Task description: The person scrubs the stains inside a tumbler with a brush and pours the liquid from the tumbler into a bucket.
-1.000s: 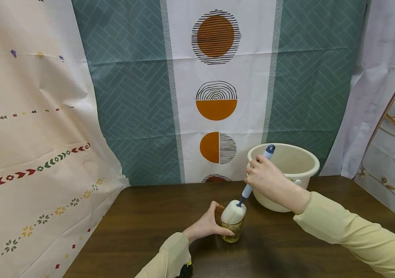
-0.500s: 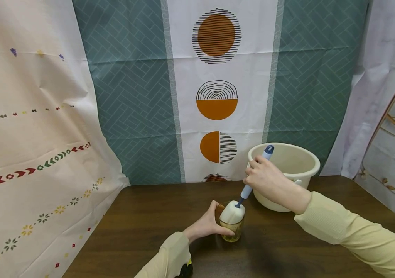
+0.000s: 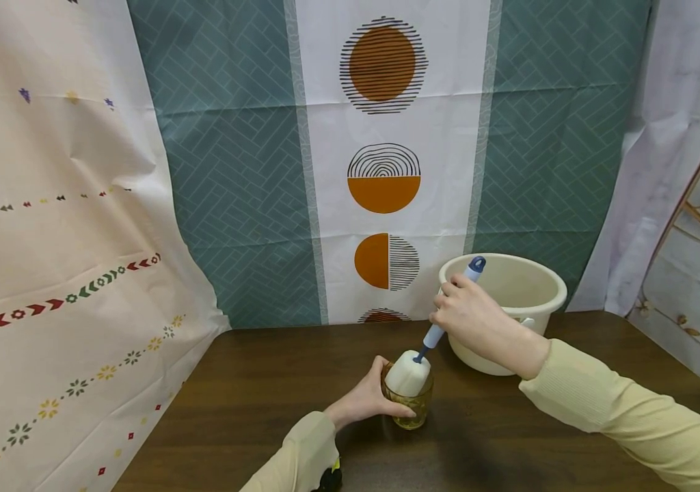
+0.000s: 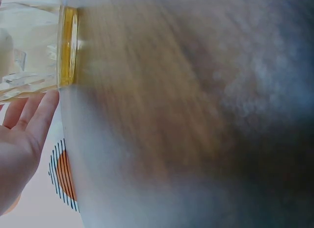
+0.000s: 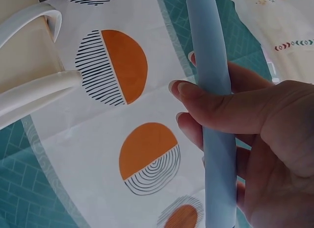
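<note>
An amber glass cup (image 3: 413,411) stands upright on the brown table, and my left hand (image 3: 367,396) grips it round its left side, thumb across the front. In the left wrist view the cup's thick yellow base (image 4: 68,46) shows above the fingers (image 4: 44,113). My right hand (image 3: 472,320) holds the light blue handle (image 5: 212,51) of a sponge cup brush, thumb and fingers wrapped round it. The brush's white sponge head (image 3: 408,374) is partly inside the cup, its lower end seen through the glass. The brush slants up to the right.
Behind my right hand stands a cream bucket (image 3: 534,328), its white handles (image 5: 39,93) close by in the right wrist view. A small black object (image 3: 329,478) lies by my left sleeve. Patterned cloths hang behind and beside the table (image 3: 264,410).
The sponge head has shifted slightly left within the cup's mouth, and the brush handle has moved a little with it. My left hand keeps its hold on the cup in the same place.
</note>
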### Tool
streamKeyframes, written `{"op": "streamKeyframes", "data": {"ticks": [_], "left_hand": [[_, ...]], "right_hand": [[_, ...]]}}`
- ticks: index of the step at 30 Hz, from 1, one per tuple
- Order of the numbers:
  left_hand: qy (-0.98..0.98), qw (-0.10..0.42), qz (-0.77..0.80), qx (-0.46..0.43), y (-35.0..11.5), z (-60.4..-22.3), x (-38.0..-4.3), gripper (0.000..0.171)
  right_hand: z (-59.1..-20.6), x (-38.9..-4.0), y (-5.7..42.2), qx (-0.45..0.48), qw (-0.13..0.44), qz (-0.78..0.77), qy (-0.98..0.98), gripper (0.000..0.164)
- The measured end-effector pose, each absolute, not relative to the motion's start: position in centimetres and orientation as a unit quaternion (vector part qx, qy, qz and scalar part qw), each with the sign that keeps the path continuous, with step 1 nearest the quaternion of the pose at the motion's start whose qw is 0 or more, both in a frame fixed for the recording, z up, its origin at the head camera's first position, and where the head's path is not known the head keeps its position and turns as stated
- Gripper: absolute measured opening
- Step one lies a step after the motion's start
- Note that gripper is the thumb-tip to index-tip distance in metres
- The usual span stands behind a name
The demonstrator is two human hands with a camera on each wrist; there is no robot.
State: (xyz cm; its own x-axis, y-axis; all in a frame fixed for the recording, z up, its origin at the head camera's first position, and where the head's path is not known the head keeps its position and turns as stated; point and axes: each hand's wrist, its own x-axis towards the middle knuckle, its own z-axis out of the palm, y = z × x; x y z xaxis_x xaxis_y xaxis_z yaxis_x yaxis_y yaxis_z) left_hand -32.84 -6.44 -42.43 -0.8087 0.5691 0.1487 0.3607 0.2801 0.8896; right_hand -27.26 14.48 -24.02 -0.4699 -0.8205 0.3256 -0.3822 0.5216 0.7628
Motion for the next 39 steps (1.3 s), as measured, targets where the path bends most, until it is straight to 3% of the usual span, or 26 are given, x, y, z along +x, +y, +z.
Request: {"op": "streamKeyframes", "data": {"ticks": [39], "left_hand": [[0.793,0.089,0.523,0.299,-6.35,-42.50,-32.92,0.064]], "right_hand": [[-24.23,-27.37,15.04,0.359,0.377,-0.302,-0.798,0.012]]}}
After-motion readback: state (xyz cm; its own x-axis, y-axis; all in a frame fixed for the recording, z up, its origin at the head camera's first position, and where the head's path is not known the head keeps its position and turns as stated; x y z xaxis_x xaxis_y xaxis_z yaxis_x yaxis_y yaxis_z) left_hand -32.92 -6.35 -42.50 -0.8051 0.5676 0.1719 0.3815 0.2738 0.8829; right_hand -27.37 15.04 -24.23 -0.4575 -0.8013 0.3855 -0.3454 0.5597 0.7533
